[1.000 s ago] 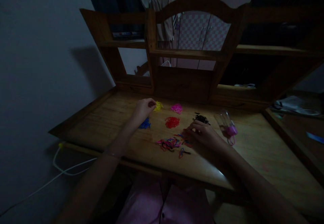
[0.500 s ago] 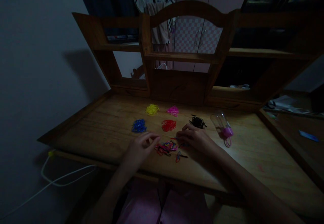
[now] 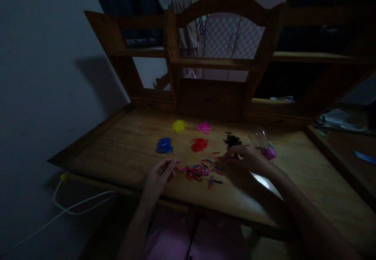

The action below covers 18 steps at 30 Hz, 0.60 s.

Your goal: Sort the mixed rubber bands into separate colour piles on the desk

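On the wooden desk lies a mixed pile of small, multicoloured elastic bands (image 3: 196, 171). My left hand (image 3: 158, 176) is at its left edge, thumb and fingers pinched on what looks like a pinkish-red band reaching toward the pile. To the right, my right hand (image 3: 245, 157) hovers just in front of the black bands (image 3: 232, 141), fingertips together; anything between them is too small to make out. Single-colour heaps sit behind the mixed pile: blue bands (image 3: 164, 145), yellow bands (image 3: 179, 126), red bands (image 3: 199, 145) and pink bands (image 3: 203, 127). A few loose bands (image 3: 216, 170) are scattered beside the mixed pile.
A clear bottle with a purple cap (image 3: 269, 152) lies beyond my right wrist. The wooden shelf unit (image 3: 211, 99) rises along the desk's back. A white cable (image 3: 82, 205) hangs off the front left edge, and a wall is at the left.
My right hand has moved right, away from the mixed pile, and loose bands now show where it was. My left hand has drawn slightly left and its fingers have closed.
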Each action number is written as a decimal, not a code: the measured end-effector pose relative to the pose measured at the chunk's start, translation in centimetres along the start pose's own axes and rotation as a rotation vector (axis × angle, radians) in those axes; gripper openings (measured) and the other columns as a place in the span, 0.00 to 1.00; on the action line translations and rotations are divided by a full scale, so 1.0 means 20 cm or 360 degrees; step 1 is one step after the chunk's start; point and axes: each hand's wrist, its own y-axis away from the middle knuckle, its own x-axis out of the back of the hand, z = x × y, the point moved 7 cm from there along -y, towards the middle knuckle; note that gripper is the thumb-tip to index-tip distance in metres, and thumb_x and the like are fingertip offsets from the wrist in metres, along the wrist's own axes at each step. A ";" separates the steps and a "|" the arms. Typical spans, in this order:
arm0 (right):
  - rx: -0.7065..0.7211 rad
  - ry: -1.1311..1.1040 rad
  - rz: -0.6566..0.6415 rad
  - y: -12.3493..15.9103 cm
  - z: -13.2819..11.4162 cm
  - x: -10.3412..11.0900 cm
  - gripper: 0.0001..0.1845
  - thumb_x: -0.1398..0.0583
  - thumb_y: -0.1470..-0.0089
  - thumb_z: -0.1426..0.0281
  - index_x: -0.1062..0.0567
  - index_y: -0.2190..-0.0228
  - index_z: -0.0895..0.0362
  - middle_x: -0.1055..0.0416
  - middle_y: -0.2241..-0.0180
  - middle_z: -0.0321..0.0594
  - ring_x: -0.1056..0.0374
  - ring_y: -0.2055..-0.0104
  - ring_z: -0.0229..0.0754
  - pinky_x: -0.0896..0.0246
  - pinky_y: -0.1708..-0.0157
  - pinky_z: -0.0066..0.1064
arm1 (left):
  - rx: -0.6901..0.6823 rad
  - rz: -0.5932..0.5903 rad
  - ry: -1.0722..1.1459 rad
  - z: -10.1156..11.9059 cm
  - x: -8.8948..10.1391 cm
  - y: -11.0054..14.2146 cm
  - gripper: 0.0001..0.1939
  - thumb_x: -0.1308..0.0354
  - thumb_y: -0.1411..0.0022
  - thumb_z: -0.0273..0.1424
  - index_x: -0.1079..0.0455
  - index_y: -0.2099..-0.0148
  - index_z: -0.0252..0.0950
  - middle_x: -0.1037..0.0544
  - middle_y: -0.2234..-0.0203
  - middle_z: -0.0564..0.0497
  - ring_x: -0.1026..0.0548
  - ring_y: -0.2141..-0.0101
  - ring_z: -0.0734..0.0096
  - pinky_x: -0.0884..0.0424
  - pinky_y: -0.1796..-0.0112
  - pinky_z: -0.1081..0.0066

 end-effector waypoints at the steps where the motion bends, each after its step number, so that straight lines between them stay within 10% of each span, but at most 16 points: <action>1: 0.0027 -0.0015 -0.0079 0.00 -0.01 -0.02 0.09 0.40 0.43 0.70 0.21 0.61 0.51 0.25 0.67 0.37 0.32 0.69 0.37 0.41 0.69 0.28 | 0.0001 -0.0019 -0.0009 0.00 -0.01 0.00 0.16 0.42 0.41 0.42 0.25 0.60 0.34 0.23 0.73 0.50 0.31 0.75 0.75 0.36 0.75 0.78; 7: 0.0198 -0.0051 -0.0213 0.00 -0.14 -0.08 0.12 0.42 0.40 0.70 0.22 0.57 0.48 0.27 0.60 0.39 0.31 0.60 0.39 0.40 0.60 0.29 | -0.0020 -0.0050 -0.0051 0.02 -0.03 0.00 0.15 0.44 0.39 0.41 0.25 0.60 0.34 0.24 0.74 0.51 0.30 0.73 0.74 0.36 0.73 0.77; 18: -0.0010 0.0197 -0.0068 -0.01 -0.11 -0.16 0.02 0.39 0.51 0.74 0.28 0.72 0.56 0.29 0.69 0.37 0.36 0.73 0.34 0.47 0.74 0.25 | -0.0091 -0.0076 -0.0127 0.03 -0.04 -0.01 0.14 0.45 0.37 0.40 0.27 0.61 0.34 0.24 0.74 0.52 0.29 0.72 0.73 0.34 0.69 0.76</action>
